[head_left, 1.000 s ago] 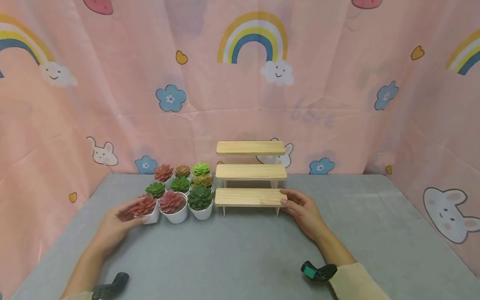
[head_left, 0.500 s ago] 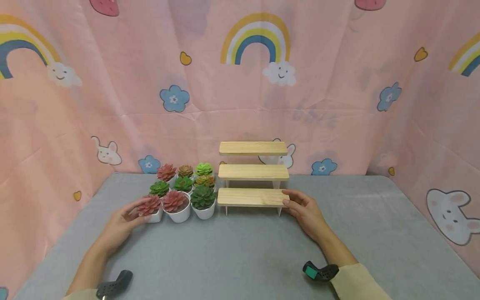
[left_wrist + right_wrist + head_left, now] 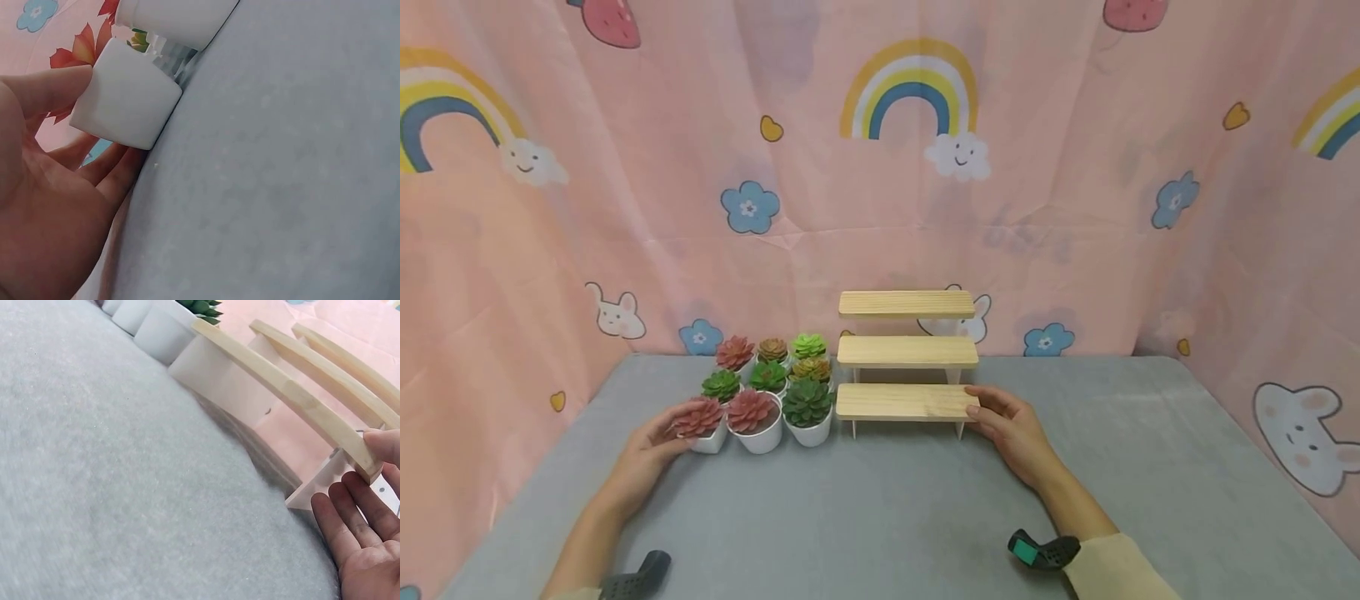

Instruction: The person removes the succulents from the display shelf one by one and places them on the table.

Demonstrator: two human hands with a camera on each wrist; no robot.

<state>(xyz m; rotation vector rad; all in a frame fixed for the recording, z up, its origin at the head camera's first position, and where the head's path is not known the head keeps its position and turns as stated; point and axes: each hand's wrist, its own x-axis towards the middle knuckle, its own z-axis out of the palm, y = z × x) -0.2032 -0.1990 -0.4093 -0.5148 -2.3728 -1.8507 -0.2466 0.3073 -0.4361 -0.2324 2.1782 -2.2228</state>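
Observation:
My left hand (image 3: pixel 650 454) is at the front left corner of a group of small potted succulents. Its thumb and fingers go round a square white pot (image 3: pixel 128 97) with a reddish-pink succulent (image 3: pixel 700 417); the pot stands on the table. At the other side, my right hand (image 3: pixel 1017 431) grips the right end of the lowest board (image 3: pixel 906 402) of a three-step wooden display stand, thumb at its front edge. In the right wrist view, the right hand's lower fingers (image 3: pixel 351 515) lie beside the stand's pale leg (image 3: pixel 319 481).
Several more succulents in white pots, such as a dark green one (image 3: pixel 808 406) and a pink one (image 3: pixel 750 412), stand tightly together just left of the stand. A grey cloth covers the table (image 3: pixel 865 517). Behind it hangs a pink printed curtain (image 3: pixel 1060 100).
Both hands keep their places on the pot and the board. Only the head view shifts slightly; pots and stand stay where they were.

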